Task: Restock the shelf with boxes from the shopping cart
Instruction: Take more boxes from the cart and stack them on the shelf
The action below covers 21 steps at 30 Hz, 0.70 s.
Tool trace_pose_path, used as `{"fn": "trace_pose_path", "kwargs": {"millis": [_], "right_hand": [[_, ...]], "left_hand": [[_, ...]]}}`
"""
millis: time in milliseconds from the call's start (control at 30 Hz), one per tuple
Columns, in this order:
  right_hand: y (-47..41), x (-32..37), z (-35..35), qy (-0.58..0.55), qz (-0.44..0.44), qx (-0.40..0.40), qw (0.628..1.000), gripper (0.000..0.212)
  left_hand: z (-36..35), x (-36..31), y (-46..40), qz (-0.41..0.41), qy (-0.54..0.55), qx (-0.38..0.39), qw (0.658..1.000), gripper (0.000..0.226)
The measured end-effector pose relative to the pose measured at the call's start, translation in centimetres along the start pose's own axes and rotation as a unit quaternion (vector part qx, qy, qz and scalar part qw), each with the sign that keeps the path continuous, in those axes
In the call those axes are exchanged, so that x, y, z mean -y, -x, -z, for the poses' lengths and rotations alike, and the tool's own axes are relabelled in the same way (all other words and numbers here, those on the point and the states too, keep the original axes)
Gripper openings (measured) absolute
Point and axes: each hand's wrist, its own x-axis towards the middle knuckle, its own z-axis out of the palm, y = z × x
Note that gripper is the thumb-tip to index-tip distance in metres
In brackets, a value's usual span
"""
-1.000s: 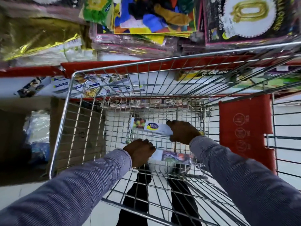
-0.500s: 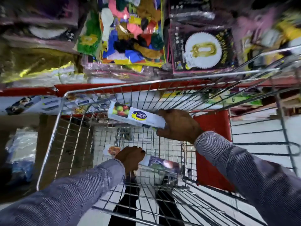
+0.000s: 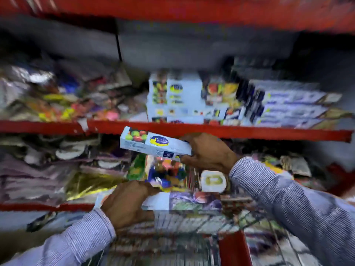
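Observation:
My right hand (image 3: pixel 208 150) grips one end of a long white box (image 3: pixel 153 144) with fruit pictures and a blue-yellow logo, held level just below the red shelf edge (image 3: pixel 249 132). A second long box (image 3: pixel 184 202), white with a purple food picture, is held lower down in my left hand (image 3: pixel 126 203), above the wire shopping cart (image 3: pixel 192 239). On the shelf above, stacked boxes of the same kind (image 3: pixel 176 96) stand in the middle, with longer boxes (image 3: pixel 288 106) lying to their right. The picture is blurred by motion.
Bags of balloons and party goods (image 3: pixel 57 100) fill the left of the upper shelf and the shelf below (image 3: pixel 165 173). Another red shelf beam (image 3: pixel 172 10) runs across the top. The cart's red flap (image 3: pixel 234 248) sits at the bottom right.
Both hands have risen out of the cart with their boxes. The view has swung up from the cart to the shelf, and the right-hand box is now at the shelf edge.

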Motion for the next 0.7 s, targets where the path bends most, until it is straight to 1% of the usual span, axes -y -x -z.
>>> {"fn": "trace_pose_path", "kwargs": {"millis": [33, 100, 200, 267, 400, 467, 533, 567, 600, 700], "right_hand": [[-0.9, -0.1, 2.0, -0.002, 0.001, -0.006, 1.0, 0.057], [-2.4, -0.5, 5.0, -0.006, -0.005, -0.01, 1.0, 0.054], [-4.5, -1.7, 7.3, 0.004, -0.012, -0.007, 1.0, 0.054], [-5.8, -2.7, 8.2, 0.016, -0.022, -0.005, 1.0, 0.055], [-8.1, -4.6, 9.5, 0.031, -0.054, 0.011, 0.998, 0.057], [-9.2, -5.7, 9.7, 0.033, -0.065, 0.015, 0.997, 0.052], [-10.2, -6.6, 9.5, 0.03, -0.074, 0.026, 0.996, 0.039], [-10.5, -7.1, 9.4, 0.028, -0.082, 0.031, 0.996, 0.036], [-11.0, -7.5, 9.3, 0.026, -0.089, 0.039, 0.995, 0.037], [-12.1, -8.7, 8.8, 0.004, -0.103, 0.045, 0.994, 0.048]], "left_hand": [[2.0, 0.0, -0.8, 0.005, -0.003, -0.001, 1.0, 0.06], [5.2, 0.0, -2.0, -0.005, -0.015, -0.036, 0.999, 0.053], [8.9, -0.9, -3.9, -0.026, -0.063, -0.049, 0.996, 0.055], [9.8, -0.8, -5.0, -0.029, -0.071, -0.062, 0.995, 0.053], [10.8, -0.4, -7.0, -0.047, -0.054, -0.086, 0.994, 0.067], [11.3, -0.4, -7.8, -0.08, -0.034, -0.1, 0.991, 0.073], [11.8, -0.6, -8.3, -0.088, -0.014, -0.105, 0.99, 0.077], [12.2, -0.8, -8.4, -0.08, -0.003, -0.106, 0.991, 0.076], [12.8, -1.0, -8.6, -0.072, 0.011, -0.103, 0.992, 0.072], [14.4, -1.3, -9.0, -0.048, 0.019, -0.063, 0.997, 0.056]]}}
